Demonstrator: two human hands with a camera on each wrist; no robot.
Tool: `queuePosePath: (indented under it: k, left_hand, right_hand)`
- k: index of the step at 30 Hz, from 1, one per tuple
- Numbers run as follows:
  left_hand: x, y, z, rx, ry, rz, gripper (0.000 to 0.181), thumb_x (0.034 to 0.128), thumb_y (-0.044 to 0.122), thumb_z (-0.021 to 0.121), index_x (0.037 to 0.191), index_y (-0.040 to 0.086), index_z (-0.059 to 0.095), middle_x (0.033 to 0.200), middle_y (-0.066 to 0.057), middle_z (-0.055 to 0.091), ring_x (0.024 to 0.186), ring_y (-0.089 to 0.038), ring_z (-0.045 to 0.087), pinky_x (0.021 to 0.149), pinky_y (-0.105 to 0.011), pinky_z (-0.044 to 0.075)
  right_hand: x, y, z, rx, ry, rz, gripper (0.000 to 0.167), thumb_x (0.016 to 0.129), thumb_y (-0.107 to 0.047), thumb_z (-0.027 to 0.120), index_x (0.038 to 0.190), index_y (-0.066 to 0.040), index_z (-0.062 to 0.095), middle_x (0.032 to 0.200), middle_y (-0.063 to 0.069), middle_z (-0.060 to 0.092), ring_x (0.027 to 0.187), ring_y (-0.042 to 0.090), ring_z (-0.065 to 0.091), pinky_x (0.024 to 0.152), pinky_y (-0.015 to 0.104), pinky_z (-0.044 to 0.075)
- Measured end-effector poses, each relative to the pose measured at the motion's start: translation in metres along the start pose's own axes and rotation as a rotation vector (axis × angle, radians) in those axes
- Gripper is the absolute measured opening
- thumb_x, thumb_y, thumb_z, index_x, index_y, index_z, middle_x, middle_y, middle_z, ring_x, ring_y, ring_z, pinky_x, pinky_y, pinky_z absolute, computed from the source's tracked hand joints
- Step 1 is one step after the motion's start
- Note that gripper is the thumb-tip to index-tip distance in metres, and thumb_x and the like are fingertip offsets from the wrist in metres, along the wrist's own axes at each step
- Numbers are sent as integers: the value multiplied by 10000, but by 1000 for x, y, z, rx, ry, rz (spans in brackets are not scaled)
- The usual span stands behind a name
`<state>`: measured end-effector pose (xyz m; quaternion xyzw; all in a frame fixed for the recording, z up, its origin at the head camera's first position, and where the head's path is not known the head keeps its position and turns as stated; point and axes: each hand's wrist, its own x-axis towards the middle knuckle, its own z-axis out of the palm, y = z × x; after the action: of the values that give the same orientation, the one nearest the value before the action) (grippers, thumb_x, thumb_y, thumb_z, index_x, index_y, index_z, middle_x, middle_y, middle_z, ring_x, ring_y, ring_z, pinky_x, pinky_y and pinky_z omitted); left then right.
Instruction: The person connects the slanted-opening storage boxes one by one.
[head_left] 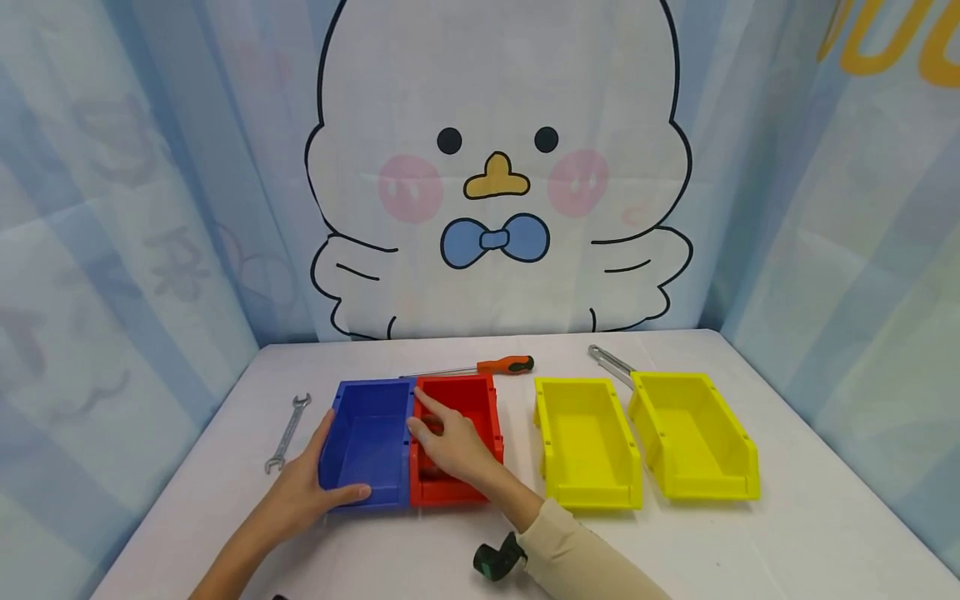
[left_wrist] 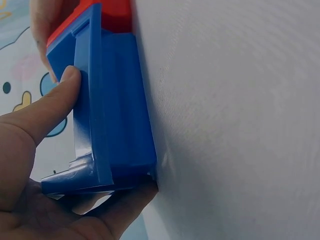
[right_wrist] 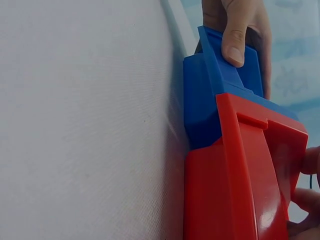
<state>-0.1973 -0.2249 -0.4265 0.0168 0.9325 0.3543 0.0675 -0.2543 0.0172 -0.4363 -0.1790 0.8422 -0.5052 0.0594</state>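
Observation:
A blue open-front storage bin stands against a red storage bin, side walls touching. My left hand grips the blue bin at its near left corner. Its thumb lies over the front lip, as the left wrist view also shows, and its fingers go along the outer left side and underneath the corner. Reaching over the red bin, my right hand has thumb and index finger at the rim where the two bins meet. Its other fingers are partly hidden inside the red bin.
Two yellow bins, one beside the other, stand to the right. An orange-handled screwdriver and a silver tool lie behind the bins. A wrench lies left. A dark rounded object shows by the right sleeve.

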Motion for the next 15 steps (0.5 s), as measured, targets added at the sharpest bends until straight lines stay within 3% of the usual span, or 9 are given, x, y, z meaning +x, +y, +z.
queuePosePath:
  k: [9,11,13,15]
  left_hand:
    - [0,1,1,3,-3,1,1340,847,542,861,1708,104,-67,1739,-335,117,1559,-609,236,1214,-768,310]
    - [0,1,1,6,-5,3,1341,848,544,859,1707,100,-70,1738,-337,113,1560,-609,232,1215,-766,309]
    - [0,0,1,12,-6,5,1340,851,546,855,1706,97,-74,1737,-339,111,1560,-609,228,1216,-765,310]
    - [0,0,1,19,-8,7,1341,853,547,854,1705,95,-77,1737,-341,109,1561,-608,225,1217,-764,309]
  right_hand:
    - [-2,1,1,-11,14,-3,625,1090,-399,579,1664,-275,365,1482,138,665,1319,346,662,1081,546,579]
    - [-2,-1,3,-25,25,-8,620,1092,-387,579,1662,-257,373,1437,143,690,1126,289,726,959,446,633]
    - [-3,-3,3,-47,32,-15,610,1094,-370,577,1656,-232,386,1283,151,743,903,248,698,802,345,614]
    - [-6,-6,1,-76,28,-30,603,1094,-355,579,1649,-203,401,1178,136,754,837,230,653,745,303,569]
